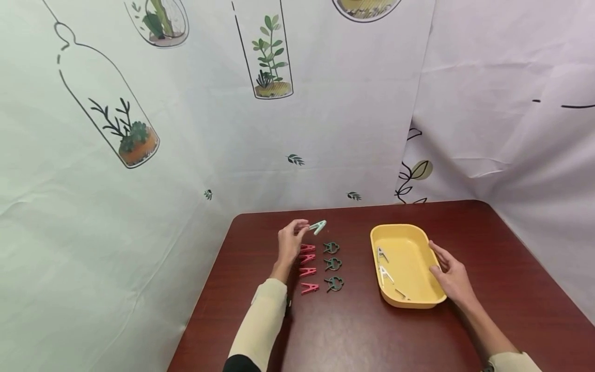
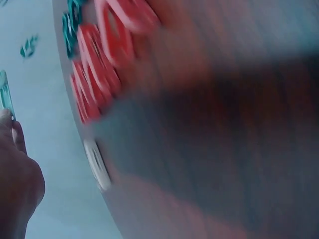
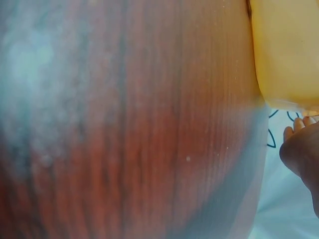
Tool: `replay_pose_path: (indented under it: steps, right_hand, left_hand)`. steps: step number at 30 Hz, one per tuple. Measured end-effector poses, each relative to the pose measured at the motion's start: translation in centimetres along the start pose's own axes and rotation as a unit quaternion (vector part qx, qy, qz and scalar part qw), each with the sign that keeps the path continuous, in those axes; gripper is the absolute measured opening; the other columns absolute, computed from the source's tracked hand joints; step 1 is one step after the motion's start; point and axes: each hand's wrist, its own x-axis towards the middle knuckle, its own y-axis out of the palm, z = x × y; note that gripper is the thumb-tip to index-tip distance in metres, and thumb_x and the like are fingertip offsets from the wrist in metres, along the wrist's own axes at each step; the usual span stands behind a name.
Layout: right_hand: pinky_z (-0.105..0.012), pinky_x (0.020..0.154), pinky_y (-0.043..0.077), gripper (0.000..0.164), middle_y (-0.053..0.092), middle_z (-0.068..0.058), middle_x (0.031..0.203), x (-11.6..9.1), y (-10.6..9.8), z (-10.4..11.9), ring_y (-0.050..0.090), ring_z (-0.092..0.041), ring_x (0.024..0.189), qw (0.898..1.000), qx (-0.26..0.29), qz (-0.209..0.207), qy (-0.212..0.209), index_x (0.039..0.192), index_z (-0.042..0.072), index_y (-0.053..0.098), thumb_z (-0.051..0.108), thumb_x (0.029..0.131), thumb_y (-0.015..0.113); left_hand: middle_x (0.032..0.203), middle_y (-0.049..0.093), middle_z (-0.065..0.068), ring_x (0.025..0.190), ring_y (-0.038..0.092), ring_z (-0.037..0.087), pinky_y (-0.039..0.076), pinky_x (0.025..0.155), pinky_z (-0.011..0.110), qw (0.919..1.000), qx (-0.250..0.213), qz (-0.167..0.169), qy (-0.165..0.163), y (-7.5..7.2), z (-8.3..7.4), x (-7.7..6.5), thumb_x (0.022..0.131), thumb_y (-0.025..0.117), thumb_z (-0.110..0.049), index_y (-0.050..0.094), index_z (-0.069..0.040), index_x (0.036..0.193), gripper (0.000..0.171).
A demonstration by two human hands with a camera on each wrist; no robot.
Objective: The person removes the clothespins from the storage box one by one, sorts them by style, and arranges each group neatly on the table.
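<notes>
My left hand [image 1: 291, 240] pinches a pale mint clothespin [image 1: 318, 226] above the far part of the table. Below it lies a column of red clothespins [image 1: 308, 272], with a column of dark green clips [image 1: 333, 264] just to the right. Another whitish clothespin [image 2: 97, 164] lies beyond the red ones in the left wrist view; the left hand seems to cover it in the head view. At the right, my right hand [image 1: 453, 279] grips the side rim of a yellow tray [image 1: 413, 268], thumb over the inner edge. Several white clothespins [image 1: 384, 274] lie along the tray's left side.
The dark red-brown wooden table [image 1: 344, 330] has rounded far corners. Behind it hangs a pale cloth backdrop [image 1: 325, 139] printed with plants in glass jars.
</notes>
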Motion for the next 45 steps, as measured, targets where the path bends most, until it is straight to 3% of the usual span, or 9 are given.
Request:
replay_pose_path:
  steps: [4,9,15,30,45]
  right_hand:
    - [-0.004,0.091,0.044,0.058,0.047,-0.034,0.152,0.0,0.0,-0.2,0.046,0.017,0.126,1.0,-0.002,0.0,0.0,0.152,-0.011,0.049,-0.016,0.095,0.062]
    - [-0.004,0.089,0.045,0.058,0.047,-0.033,0.152,0.0,0.0,-0.4,0.047,0.017,0.125,1.0,-0.006,-0.001,0.001,0.152,-0.01,0.049,-0.016,0.095,0.062]
    - [-0.003,0.088,0.045,0.059,0.047,-0.033,0.152,0.1,0.0,-0.4,0.048,0.018,0.124,1.0,-0.002,-0.003,0.001,0.152,-0.01,0.049,-0.017,0.095,0.062]
    - [-0.005,0.091,0.045,0.059,0.048,-0.033,0.151,0.1,0.2,-0.5,0.051,0.014,0.126,1.0,0.021,-0.005,-0.019,0.15,-0.012,0.05,-0.02,0.092,0.061]
    - [-0.006,0.092,0.046,0.058,0.048,-0.032,0.151,0.1,0.2,-0.6,0.051,0.013,0.127,0.999,0.025,-0.005,-0.023,0.149,-0.012,0.05,-0.02,0.093,0.06]
  left_hand:
    - [0.1,0.081,0.011,0.09,0.078,0.031,0.063,0.077,0.042,0.9996,0.003,0.01,-0.025,-2.2,1.8,-0.8,0.097,0.076,-0.005,0.077,0.003,0.112,0.017]
    - [0.1,0.08,0.01,0.091,0.077,0.027,0.062,0.079,0.041,0.9983,0.033,0.012,-0.047,-4.8,3.8,-1.9,0.096,0.077,-0.005,0.078,0.0,0.109,0.014]
    - [0.1,0.079,0.008,0.093,0.075,0.024,0.06,0.086,0.046,0.993,0.079,0.041,-0.077,-6.6,5.7,-2.9,0.096,0.078,-0.007,0.079,-0.003,0.107,0.012]
    - [0.094,0.078,0.004,0.096,0.073,0.027,0.053,0.095,0.052,0.9837,0.123,0.104,-0.08,-7.5,7.5,-3.3,0.095,0.078,-0.005,0.078,-0.01,0.103,0.009]
    - [0.1,0.08,0.005,0.107,0.073,0.035,0.051,0.095,0.059,0.9835,0.151,0.072,-0.068,-6.9,8.0,-3.2,0.095,0.078,-0.005,0.077,-0.012,0.102,0.01]
